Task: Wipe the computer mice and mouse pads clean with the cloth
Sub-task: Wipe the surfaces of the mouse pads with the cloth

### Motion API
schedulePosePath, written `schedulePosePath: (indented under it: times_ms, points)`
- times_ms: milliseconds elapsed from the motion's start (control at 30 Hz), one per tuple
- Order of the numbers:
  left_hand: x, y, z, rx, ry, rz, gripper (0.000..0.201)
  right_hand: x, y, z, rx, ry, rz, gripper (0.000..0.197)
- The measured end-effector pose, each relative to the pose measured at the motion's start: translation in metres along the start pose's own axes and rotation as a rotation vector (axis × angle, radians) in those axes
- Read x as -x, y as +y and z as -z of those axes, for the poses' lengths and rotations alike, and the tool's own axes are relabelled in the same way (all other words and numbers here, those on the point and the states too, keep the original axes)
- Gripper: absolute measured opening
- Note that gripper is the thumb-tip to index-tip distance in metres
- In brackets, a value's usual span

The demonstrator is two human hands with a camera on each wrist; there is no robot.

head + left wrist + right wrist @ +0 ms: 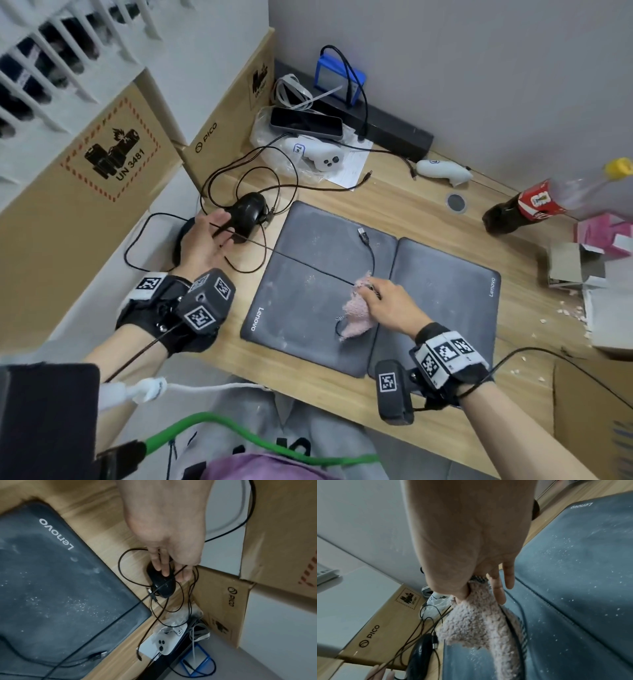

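Observation:
Two dusty grey Lenovo mouse pads lie side by side on the wooden desk, the left pad (294, 294) (60, 588) and the right pad (445, 301) (582, 574). A black wired mouse (248, 212) (163, 586) (419, 654) sits off the left pad's far left corner among loops of its cable. My left hand (205, 240) (168, 569) rests straight fingers on the mouse, and a cable crosses them. My right hand (387, 301) (467, 561) grips a fluffy pink cloth (356, 315) (476, 626) at the seam between the pads. A taut cable runs across the left pad to the cloth.
A dark rounded thing (181, 236) is half hidden behind my left hand. Cardboard boxes (113, 164) wall the left side. White controllers (318, 154), a phone-like device and cables crowd the back. A cola bottle (524, 209) and small boxes (575, 267) stand at the right, with crumbs nearby.

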State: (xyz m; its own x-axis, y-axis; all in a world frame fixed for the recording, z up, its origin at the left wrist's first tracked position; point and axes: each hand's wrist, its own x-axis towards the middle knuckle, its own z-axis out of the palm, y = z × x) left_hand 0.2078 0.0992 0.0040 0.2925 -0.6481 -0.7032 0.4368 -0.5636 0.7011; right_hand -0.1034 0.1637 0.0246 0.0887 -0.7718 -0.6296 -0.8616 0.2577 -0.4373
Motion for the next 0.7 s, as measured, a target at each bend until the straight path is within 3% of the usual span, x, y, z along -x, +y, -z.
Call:
schedulePosePath:
  times_ms: [100, 200, 267, 333, 433, 567, 700]
  points:
    - [0.001, -0.009, -0.007, 0.076, -0.052, 0.080, 0.055, 0.001, -0.013, -0.001, -0.047, 0.015, 0.034, 0.028]
    - [0.020, -0.029, -0.019, -0.082, -0.343, 0.215, 0.072, -0.005, -0.039, -0.005, -0.079, 0.011, 0.078, 0.026]
    - [0.039, -0.041, -0.030, -0.219, -0.547, 0.255, 0.065, -0.010, -0.058, -0.009, -0.075, 0.006, 0.123, 0.027]
    - [0.053, -0.045, -0.039, -0.282, -0.629, 0.277, 0.048, -0.015, -0.075, -0.013, -0.073, -0.010, 0.162, 0.027]
    - [0.059, -0.039, -0.046, -0.357, -0.595, 0.217, 0.033, -0.020, -0.091, -0.020, -0.068, -0.042, 0.180, 0.030]
    - [0.048, -0.028, -0.045, -0.356, -0.485, 0.059, 0.038, -0.021, -0.092, -0.020, -0.056, -0.059, 0.180, 0.023]
    - [0.022, -0.005, -0.029, -0.312, -0.337, 0.033, 0.037, -0.012, -0.067, -0.011, -0.017, -0.034, 0.127, 0.031]
